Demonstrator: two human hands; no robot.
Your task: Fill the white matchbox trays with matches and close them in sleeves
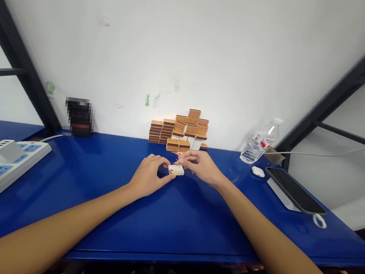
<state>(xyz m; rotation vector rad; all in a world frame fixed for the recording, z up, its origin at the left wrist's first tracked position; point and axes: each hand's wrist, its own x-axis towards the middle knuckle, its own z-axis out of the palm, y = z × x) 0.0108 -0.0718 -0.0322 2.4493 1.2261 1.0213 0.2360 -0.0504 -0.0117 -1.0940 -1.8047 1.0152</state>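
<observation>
A small white matchbox tray (176, 170) with red-tipped matches in it lies on the blue table. My left hand (149, 173) grips the tray's left end between thumb and fingers. Just above its right end, my right hand (199, 165) pinches matches, whose red tips stick out to the left of the fingers. Several orange-brown matchboxes (191, 130) are stacked against the wall behind my hands, with white trays among them. To their left stand neat columns of closed boxes (160, 132).
On the left are a power strip (17, 164) with plugs and a blurred black object (81, 117). To the right stand a water bottle (261, 141), a white earphone case (258, 171) and a phone (295, 190) on a white block. A white cable runs rightward.
</observation>
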